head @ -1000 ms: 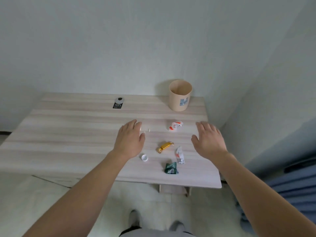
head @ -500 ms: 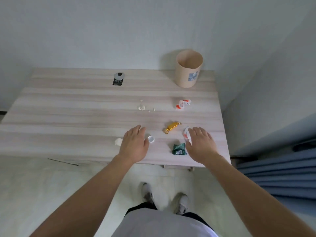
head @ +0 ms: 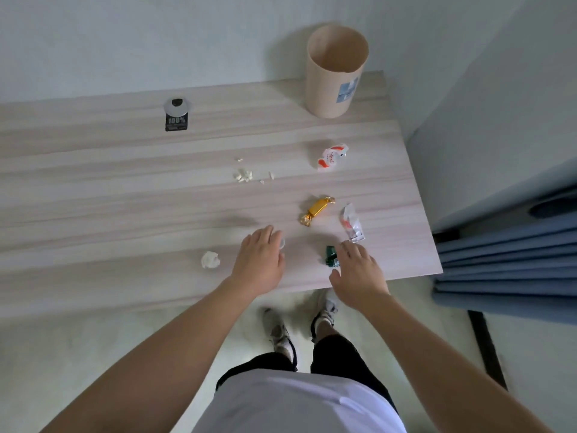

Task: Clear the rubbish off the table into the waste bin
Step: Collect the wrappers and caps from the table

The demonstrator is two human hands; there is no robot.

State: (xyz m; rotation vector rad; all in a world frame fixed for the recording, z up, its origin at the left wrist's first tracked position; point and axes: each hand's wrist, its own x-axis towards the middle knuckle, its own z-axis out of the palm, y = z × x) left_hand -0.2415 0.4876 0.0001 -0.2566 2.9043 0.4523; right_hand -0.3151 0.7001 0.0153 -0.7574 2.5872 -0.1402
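Two grips are stretched out low over the near part of the pale wooden desk (head: 125, 198), both palm down with the fingers quite straight, and neither one has hold of anything. The left grip (head: 259, 260) has its fingertips at a small white cap (head: 283, 243), which is half hidden under them; I cannot tell if they touch it. Just to the left of this grip lies a crumpled white paper ball (head: 210, 260). The right grip (head: 359, 273) is near the front edge of the desk, and its fingers reach the green wrapper (head: 329, 256), which lies between the two grips; contact is not clear. Just beyond the right grip is a white wrapper with red print (head: 352, 222), and beside that, a little to the left, a gold candy (head: 317, 210). Further away from both grips lies an orange and white wrapper (head: 332, 156), and to the left of it there are some small white crumbs (head: 245, 175). The waste bin (head: 335, 70), a beige open cylinder, stands upright at the far right corner of the desk, well apart from both grips. A black packet (head: 176, 115) lies far ahead of the left grip, near the wall. To the right of the right grip, past the desk, hangs blue cloth (head: 499, 260).
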